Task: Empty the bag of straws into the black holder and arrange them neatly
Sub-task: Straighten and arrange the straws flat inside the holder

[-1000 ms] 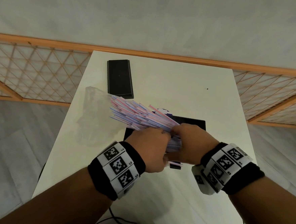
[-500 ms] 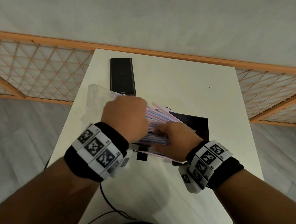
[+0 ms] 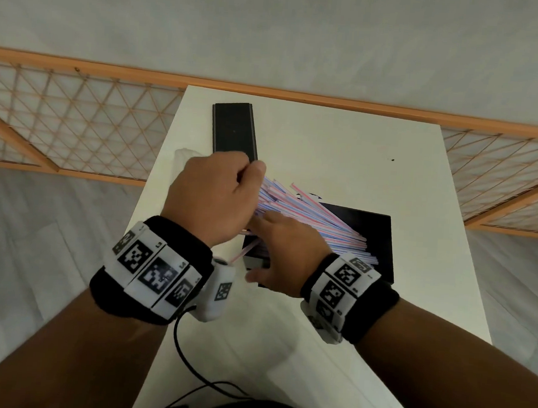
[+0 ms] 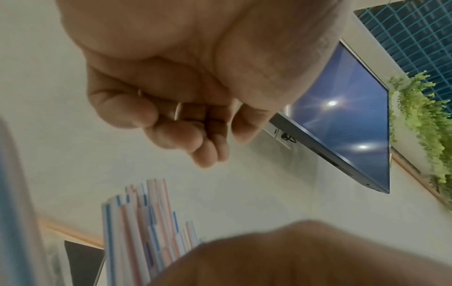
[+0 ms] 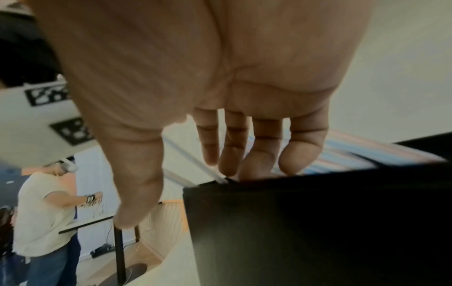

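Pink, blue and white striped straws (image 3: 311,216) lean as a fanned bundle, lower ends in the black holder (image 3: 376,243), upper ends pointing up-left. My left hand (image 3: 244,173) hovers as a curled fist over the upper ends; in the left wrist view its fingers (image 4: 210,139) hold nothing, with the straws (image 4: 146,222) below them. My right hand (image 3: 267,248) is at the holder's near-left corner with fingers (image 5: 257,154) straight, touching the straws (image 5: 367,152) above the holder's wall (image 5: 318,222). The clear bag (image 3: 182,156) lies mostly hidden behind my left hand.
A flat black lid (image 3: 234,128) lies at the back left of the white table (image 3: 345,139). An orange lattice fence (image 3: 75,126) runs behind the table. A black cable (image 3: 192,367) hangs off the near edge. Another person (image 5: 41,212) stands far off.
My left hand has let go of the bundle and moved up and away to the straws' upper ends. My right hand has opened from gripping to straight fingers. The straws now lie lower in the holder.
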A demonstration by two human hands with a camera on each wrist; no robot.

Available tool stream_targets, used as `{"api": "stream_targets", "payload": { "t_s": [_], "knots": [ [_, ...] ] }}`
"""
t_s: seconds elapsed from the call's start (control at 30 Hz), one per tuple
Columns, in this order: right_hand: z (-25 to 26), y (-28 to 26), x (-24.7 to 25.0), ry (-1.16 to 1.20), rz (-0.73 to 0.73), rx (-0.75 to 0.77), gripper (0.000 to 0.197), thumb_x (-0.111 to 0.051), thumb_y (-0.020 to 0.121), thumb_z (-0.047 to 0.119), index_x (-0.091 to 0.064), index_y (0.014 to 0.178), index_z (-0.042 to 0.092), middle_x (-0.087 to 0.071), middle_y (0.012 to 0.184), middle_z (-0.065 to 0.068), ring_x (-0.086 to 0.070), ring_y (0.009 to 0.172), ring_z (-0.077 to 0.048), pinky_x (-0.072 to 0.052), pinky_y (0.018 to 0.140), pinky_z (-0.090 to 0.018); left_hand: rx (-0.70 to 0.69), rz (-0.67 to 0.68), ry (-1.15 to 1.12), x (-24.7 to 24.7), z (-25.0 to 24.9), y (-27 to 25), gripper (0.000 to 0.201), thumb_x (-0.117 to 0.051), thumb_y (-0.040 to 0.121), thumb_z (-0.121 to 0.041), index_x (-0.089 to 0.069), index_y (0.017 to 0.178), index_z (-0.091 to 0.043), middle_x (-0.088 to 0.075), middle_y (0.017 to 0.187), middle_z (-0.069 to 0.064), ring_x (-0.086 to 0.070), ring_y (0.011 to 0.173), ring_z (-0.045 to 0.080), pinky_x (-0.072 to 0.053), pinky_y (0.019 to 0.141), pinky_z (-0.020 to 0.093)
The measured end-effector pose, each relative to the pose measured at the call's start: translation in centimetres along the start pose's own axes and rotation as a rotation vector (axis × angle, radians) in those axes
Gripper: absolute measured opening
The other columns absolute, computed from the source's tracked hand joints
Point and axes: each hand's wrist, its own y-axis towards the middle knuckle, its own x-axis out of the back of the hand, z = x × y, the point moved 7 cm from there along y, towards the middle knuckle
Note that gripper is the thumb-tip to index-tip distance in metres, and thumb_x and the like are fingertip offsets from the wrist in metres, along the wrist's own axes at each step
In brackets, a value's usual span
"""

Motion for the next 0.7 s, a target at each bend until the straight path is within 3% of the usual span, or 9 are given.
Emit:
{"api": "stream_targets", "payload": {
  "t_s": [0.07, 0.17, 0.23, 0.3, 0.37, 0.43, 0.5, 0.6, 0.7],
  "knots": [
    [0.8, 0.5, -0.6, -0.058, -0.011, 0.004, 0.076, -0.075, 0.074, 0.055, -0.043, 0.138, 0.028, -0.054, 0.124, 0.001, -0.059, 0.106, -0.029, -0.052, 0.08, -0.04, -0.031, -0.112, -0.094, 1.2, -0.2, -0.2, 0.051, -0.042, 0.105, -0.041, -0.055, 0.064, -0.011, -0.057, 0.058, 0.001, -0.054, 0.056, 0.017, -0.036, 0.052, 0.034],
    [1.2, 1.9, -1.6, -0.072, -0.02, -0.03, 0.051, -0.063, 0.086, 0.046, -0.055, 0.132, 0.026, -0.053, 0.126, -0.003, -0.06, 0.107, -0.032, -0.052, 0.079, -0.039, -0.065, -0.249, -0.268, 2.5, -0.4, -0.7, 0.058, -0.04, 0.102, -0.043, -0.06, 0.066, -0.002, -0.06, 0.057, 0.009, -0.058, 0.058, 0.026, -0.041, 0.061, 0.042],
    [1.3, 2.7, -1.9, -0.04, -0.066, -0.021, 0.037, -0.054, 0.089, 0.045, -0.068, 0.119, 0.026, -0.056, 0.122, -0.003, -0.062, 0.103, -0.034, -0.053, 0.077, -0.039, -0.095, -0.305, -0.355, 3.1, -0.8, -1.0, 0.059, -0.041, 0.102, -0.043, -0.06, 0.066, 0.001, -0.058, 0.056, 0.013, -0.057, 0.056, 0.029, -0.041, 0.06, 0.047],
    [1.4, 2.8, -1.7, 0.083, -0.142, 0.014, 0.046, -0.041, 0.089, 0.051, -0.074, 0.1, 0.02, -0.059, 0.112, -0.005, -0.062, 0.094, -0.034, -0.053, 0.072, -0.039, -0.144, -0.353, -0.407, 3.9, -1.5, -1.3, 0.06, -0.041, 0.103, -0.04, -0.058, 0.066, 0.004, -0.056, 0.055, 0.015, -0.055, 0.054, 0.03, -0.04, 0.056, 0.047],
    [1.3, 2.3, -0.5, 0.233, -0.27, 0.052, 0.053, -0.031, 0.086, 0.054, -0.066, 0.08, 0.015, -0.054, 0.093, -0.004, -0.058, 0.082, -0.03, -0.046, 0.065, -0.035, -0.208, -0.407, -0.458, 5.0, -2.4, -1.7, 0.055, -0.042, 0.104, -0.033, -0.058, 0.068, 0.006, -0.055, 0.056, 0.015, -0.054, 0.054, 0.03, -0.041, 0.055, 0.045],
    [1.0, 1.4, 1.8, 0.369, -0.389, 0.064, 0.034, -0.033, 0.089, 0.05, -0.047, 0.067, 0.029, -0.042, 0.079, 0.001, -0.045, 0.074, -0.021, -0.037, 0.064, -0.033, -0.284, -0.472, -0.501, 6.3, -3.4, -2.1, 0.049, -0.041, 0.104, -0.025, -0.057, 0.072, 0.009, -0.056, 0.06, 0.017, -0.054, 0.058, 0.029, -0.042, 0.057, 0.044],
    [0.0, 0.2, 4.7, 0.512, -0.527, 0.036, 0.031, -0.04, 0.095, 0.046, -0.037, 0.065, 0.036, -0.04, 0.072, 0.005, -0.041, 0.071, -0.014, -0.039, 0.068, -0.033, -0.35, -0.542, -0.524, 7.2, -4.4, -2.4, 0.042, -0.04, 0.104, -0.019, -0.059, 0.078, 0.009, -0.058, 0.066, 0.02, -0.054, 0.063, 0.029, -0.042, 0.06, 0.039],
    [-2.3, -1.3, 7.9, 0.777, -0.604, -0.059, 0.03, -0.044, 0.098, 0.046, -0.056, 0.073, 0.033, -0.064, 0.071, 0.005, -0.062, 0.071, -0.017, -0.05, 0.073, -0.04, -0.362, -0.567, -0.6, 6.6, -4.8, -2.1, 0.036, -0.041, 0.103, -0.015, -0.058, 0.086, 0.011, -0.057, 0.073, 0.026, -0.053, 0.068, 0.034, -0.042, 0.065, 0.044],
    [-3.2, -3.1, 11.5, 0.888, -0.723, -0.028, 0.03, -0.044, 0.1, 0.038, -0.052, 0.075, 0.024, -0.061, 0.055, 0.002, -0.061, 0.055, -0.024, -0.055, 0.064, -0.043, -0.298, -0.504, -0.678, 4.4, -4.2, -1.6, 0.035, -0.042, 0.103, -0.018, -0.057, 0.087, 0.01, -0.057, 0.076, 0.027, -0.053, 0.07, 0.036, -0.043, 0.066, 0.046]
  ]
}}
